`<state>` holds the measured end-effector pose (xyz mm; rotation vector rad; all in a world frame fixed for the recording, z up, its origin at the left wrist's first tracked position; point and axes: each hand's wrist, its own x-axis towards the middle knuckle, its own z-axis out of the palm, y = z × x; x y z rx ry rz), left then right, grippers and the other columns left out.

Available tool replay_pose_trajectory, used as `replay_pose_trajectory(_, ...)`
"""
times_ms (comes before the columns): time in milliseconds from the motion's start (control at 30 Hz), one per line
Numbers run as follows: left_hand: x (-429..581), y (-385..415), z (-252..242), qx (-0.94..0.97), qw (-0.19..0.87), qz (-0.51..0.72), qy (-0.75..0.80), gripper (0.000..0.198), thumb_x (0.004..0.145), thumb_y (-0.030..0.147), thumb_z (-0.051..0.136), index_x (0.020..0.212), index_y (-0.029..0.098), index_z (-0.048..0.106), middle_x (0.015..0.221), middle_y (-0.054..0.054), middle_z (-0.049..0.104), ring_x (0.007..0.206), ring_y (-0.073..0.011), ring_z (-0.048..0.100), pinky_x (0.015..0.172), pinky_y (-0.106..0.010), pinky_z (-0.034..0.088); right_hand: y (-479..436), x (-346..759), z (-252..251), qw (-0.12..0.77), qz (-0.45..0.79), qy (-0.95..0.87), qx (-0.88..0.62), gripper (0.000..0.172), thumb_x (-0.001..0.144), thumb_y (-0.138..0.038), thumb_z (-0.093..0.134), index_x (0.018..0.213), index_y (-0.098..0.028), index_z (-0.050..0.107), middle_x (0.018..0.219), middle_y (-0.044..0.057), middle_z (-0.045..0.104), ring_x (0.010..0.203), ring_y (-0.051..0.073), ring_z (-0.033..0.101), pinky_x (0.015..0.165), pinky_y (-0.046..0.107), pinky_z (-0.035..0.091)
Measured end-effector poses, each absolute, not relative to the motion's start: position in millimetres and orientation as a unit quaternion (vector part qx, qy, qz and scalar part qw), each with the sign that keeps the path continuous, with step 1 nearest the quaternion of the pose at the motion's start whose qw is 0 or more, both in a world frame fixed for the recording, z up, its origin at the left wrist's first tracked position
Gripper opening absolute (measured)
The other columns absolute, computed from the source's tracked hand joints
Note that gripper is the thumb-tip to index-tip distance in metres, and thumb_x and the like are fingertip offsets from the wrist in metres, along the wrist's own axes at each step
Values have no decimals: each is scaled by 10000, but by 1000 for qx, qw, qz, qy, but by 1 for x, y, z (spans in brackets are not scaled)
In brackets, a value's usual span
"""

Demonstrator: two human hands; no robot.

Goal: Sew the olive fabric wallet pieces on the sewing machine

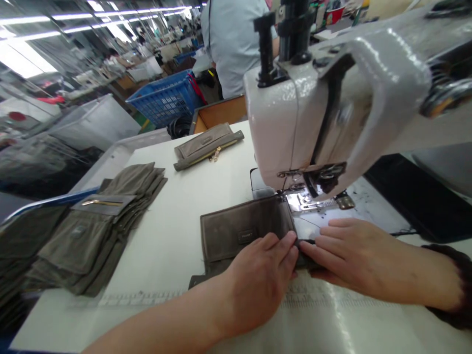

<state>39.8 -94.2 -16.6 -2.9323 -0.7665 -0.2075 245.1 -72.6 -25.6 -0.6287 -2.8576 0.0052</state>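
A dark olive fabric wallet piece (pixel 228 226) with a small label lies on the white table, its far right corner at the needle area of a sewing machine (pixel 295 123). My left hand (pixel 263 275) rests over the near right part of the piece, fingers bent and gripping its edge. Close beside it, my right hand (pixel 354 258) pinches the near right edge between thumb and fingers. The fingertips of both hands almost meet there. A thread runs from the machine's lit metal plate (pixel 306 201) toward the piece. My left thumb is mostly hidden.
A stack of similar olive pieces (pixel 99 221) lies at the left. Further back on the table (pixel 173 206) is a zippered pouch (pixel 208 145). A ruler strip (pixel 147 297) runs along the front. Behind are a blue crate (pixel 165 98) and a person (pixel 236 44).
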Motion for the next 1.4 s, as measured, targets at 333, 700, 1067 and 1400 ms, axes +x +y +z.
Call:
replay_pose_trajectory(333,37,-72,-29,-961,66,-104,-246,275,901,148,364,1033,12,562,1109,-145,611,1040,-187,538,865,-296,427,-68,240,-33,116,-41,-962,-242,211,897,-177,350,895,-104,548,642,22,517,543,156,431,523,310,265)
replay_pose_trajectory(700,33,-54,-26,-962,59,-82,-254,322,899,270,399,1046,33,560,1105,-116,617,1041,-174,541,896,-291,432,-57,239,-29,158,-121,-955,-219,241,870,-56,304,954,-38,528,642,42,560,553,150,491,530,305,334)
replay_pose_trajectory(1067,32,-60,-25,-966,71,-56,-243,285,861,145,404,1102,55,526,1124,-133,592,928,-212,566,798,-343,477,-61,236,-26,124,-100,-963,-218,275,843,-47,296,790,-82,563,592,43,525,502,150,439,484,304,287)
replay_pose_trajectory(1400,37,-53,-16,-972,56,-21,-227,295,872,116,345,1072,47,551,1113,-125,606,920,-205,575,763,-326,490,-63,236,-32,129,-96,-956,-245,292,824,-35,269,840,-66,559,588,51,530,487,159,447,479,297,272)
